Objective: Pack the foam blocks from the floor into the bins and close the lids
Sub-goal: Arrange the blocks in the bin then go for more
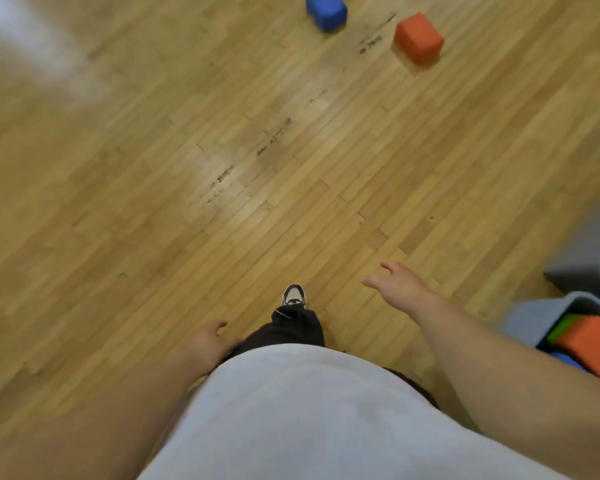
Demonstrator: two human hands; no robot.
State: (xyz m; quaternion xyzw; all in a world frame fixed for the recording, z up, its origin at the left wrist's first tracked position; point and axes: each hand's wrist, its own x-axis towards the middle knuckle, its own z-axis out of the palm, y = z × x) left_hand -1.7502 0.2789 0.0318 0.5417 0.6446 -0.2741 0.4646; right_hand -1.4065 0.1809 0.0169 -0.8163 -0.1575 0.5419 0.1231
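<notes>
Two foam blocks lie on the wooden floor far ahead: a blue block (pixel 326 10) at the top edge and an orange block (pixel 419 37) just right of it. A grey bin (pixel 530 315) at the lower right holds orange, green and blue foam pieces. A second grey bin (pixel 589 251) sits just beyond it, cut off by the frame's right edge. My right hand (pixel 397 284) is stretched forward over bare floor, fingers apart, holding nothing. My left hand (pixel 210 337) hangs by my hip, loosely curled and empty.
The wooden floor (pixel 222 150) spreads wide between me and the blocks, with dark scuff marks running diagonally. My shoe (pixel 294 295) and dark trouser leg show below my grey shirt. No lids are visible.
</notes>
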